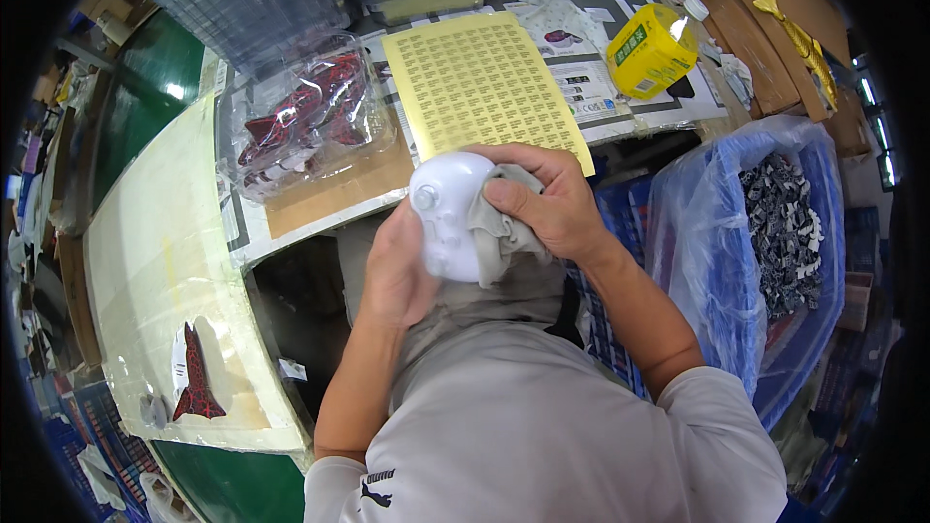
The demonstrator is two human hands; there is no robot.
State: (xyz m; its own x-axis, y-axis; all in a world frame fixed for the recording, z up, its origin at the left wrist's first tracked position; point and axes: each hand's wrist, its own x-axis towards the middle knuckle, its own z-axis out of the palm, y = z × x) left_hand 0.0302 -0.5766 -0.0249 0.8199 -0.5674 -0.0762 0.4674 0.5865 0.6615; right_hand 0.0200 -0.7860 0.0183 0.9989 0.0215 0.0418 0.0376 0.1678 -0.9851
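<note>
In front of my body I hold a white game controller (448, 232), with a round thumbstick and small bumps on its face. My left hand (397, 266), slightly blurred, is closed around its left side. My right hand (552, 201) pinches a crumpled grey cloth (502, 223) against the controller's right side, thumb on top of the cloth. Just beyond the hands lies a yellow sheet (484, 77) of small printed labels. Behind my left hand, a clear plastic tray (373, 131) contains red-and-black patterned pieces (300, 116).
Stacks of clear plastic trays (257, 0) stand at the back. A yellow bottle (651, 50) is at the far right of the table. To my right, a blue bin (707, 276) with a plastic liner holds dark parts. A red-and-black piece (197, 383) lies on the left table (145, 261).
</note>
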